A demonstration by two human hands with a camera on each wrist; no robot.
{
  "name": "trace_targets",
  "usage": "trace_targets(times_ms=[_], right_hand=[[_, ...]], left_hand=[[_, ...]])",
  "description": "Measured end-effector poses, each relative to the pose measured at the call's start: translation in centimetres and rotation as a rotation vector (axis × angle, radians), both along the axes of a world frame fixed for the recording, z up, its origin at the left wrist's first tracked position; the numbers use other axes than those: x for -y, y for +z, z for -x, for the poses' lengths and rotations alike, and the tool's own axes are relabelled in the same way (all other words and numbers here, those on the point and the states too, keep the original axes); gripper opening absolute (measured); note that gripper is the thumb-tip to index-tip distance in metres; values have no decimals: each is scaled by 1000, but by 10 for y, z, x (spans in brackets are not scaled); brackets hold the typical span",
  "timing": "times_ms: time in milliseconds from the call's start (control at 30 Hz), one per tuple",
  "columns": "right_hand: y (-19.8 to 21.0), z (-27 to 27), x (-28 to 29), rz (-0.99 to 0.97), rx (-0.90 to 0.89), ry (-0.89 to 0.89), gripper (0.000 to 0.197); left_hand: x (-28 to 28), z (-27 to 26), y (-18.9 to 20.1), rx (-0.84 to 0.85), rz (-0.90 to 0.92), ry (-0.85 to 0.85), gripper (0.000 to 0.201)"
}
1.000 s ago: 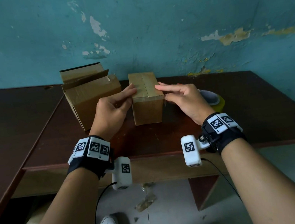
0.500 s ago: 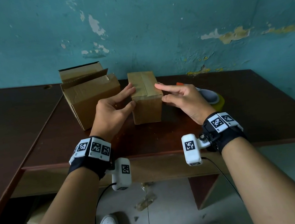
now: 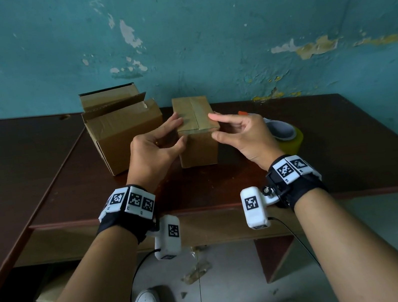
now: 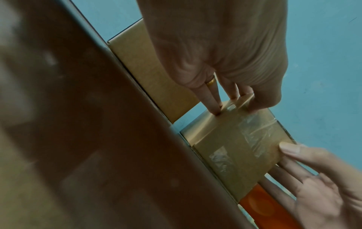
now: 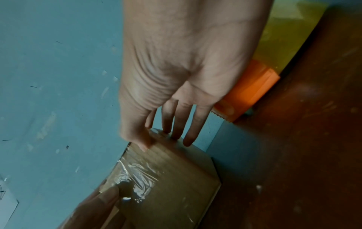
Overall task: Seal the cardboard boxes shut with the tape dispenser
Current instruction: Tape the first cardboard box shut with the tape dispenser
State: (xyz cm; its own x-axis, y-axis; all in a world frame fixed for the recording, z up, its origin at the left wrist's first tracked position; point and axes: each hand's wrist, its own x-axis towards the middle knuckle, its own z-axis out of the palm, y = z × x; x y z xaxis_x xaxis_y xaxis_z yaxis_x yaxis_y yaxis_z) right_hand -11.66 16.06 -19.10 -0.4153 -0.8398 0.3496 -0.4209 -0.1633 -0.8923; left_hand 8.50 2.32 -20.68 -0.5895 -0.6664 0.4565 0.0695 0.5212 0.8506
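Note:
A small closed cardboard box (image 3: 198, 148) stands on the dark wooden table (image 3: 349, 141), with clear tape over its top seam and down its front (image 4: 252, 136). My left hand (image 3: 182, 132) touches its upper left corner: straight fingers on the top edge, thumb on the front face. My right hand (image 3: 213, 126) mirrors it at the upper right corner, fingers (image 5: 176, 131) straight along the top edge. The orange tape dispenser (image 3: 285, 135) with its yellowish roll lies on the table just behind my right hand, held by nothing.
A larger cardboard box (image 3: 124, 134) with its flaps standing open sits immediately left of the small one, against the teal wall. The table's front edge (image 3: 201, 204) lies under my wrists. Below it, tape scraps and my shoes are on the floor.
Both hands slid from the box's top toward its front edge. The thumbs came down onto the front face at the two upper corners. The box stayed put.

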Motion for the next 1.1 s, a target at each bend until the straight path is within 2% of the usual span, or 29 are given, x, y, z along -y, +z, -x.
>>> trace_targets(times_ms=[100, 267, 500, 733, 1100], right_hand=[[1, 0, -2, -9, 10, 26, 53], [3, 1, -3, -9, 23, 24, 45], [-1, -3, -1, 26, -4, -18, 47], [2, -4, -2, 29, 7, -23, 39], [-1, -1, 0, 29, 81, -18, 38]], left_hand=[[2, -1, 0, -3, -11, -20, 46], [8, -2, -1, -4, -48, -73, 45], [5, 2, -5, -34, -22, -16, 46], [7, 4, -5, -81, -102, -18, 35], [5, 8, -5, -144, -168, -18, 32]])
